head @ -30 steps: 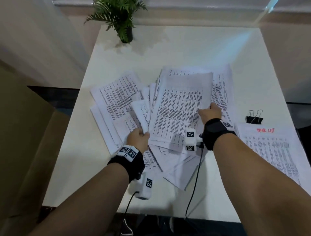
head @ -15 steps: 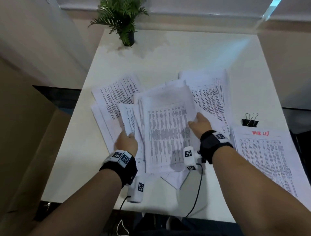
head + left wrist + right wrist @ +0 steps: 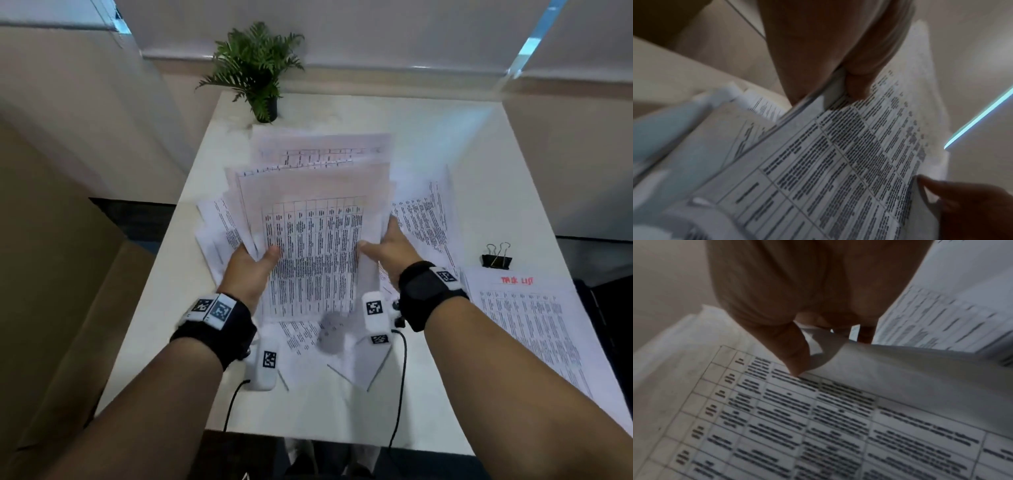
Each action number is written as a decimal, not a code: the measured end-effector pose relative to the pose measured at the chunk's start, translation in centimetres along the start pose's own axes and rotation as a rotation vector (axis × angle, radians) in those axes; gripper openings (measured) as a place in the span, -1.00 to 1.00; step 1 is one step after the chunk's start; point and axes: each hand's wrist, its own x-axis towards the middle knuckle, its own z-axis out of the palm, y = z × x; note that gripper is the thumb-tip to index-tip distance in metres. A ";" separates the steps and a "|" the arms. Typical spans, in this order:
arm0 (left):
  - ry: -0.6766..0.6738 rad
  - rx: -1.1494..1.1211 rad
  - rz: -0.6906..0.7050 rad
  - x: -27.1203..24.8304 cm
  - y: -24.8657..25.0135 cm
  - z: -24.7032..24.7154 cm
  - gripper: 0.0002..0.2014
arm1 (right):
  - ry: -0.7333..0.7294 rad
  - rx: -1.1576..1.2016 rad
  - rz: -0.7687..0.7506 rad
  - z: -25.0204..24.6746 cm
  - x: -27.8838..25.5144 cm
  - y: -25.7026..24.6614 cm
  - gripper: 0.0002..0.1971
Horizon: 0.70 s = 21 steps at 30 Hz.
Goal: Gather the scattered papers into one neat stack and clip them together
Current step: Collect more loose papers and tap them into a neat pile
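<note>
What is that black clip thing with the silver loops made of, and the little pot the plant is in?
Binder clip: probably metal. The body looks black and painted, the two handles are thin, shiny bent wire.
Plant pot: dark and smooth, maybe plastic or glazed ceramic; it is too small here to tell which.
Plant: green fern-like leaves; whether real or fake cannot be told.

Print on the held papers (image 3: 318, 240) is too blurred to read; they hide both hands' fingers and the table's (image 3: 445, 144) middle.
</note>
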 end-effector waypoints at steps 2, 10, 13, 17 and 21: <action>-0.004 0.007 0.033 0.3 1.8 -0.7 -0.65 | 0.046 0.126 -0.046 0.3 -0.5 -2.4 -0.42; 0.002 -0.206 0.145 -0.3 5.6 -1.6 -0.27 | 0.068 0.251 -0.341 1.0 -4.0 -7.9 -0.53; 0.012 -0.247 0.216 -0.7 5.7 -1.6 -0.36 | 0.035 0.334 -0.413 1.0 -4.7 -8.5 -0.43; 0.094 -0.308 0.265 -1.5 7.2 -0.8 -0.44 | -0.004 0.343 -0.459 1.3 -5.0 -9.5 -0.34; 0.130 -0.411 0.334 -1.4 8.0 -0.8 -0.53 | -0.050 0.270 -0.485 2.2 -4.8 -10.0 -0.41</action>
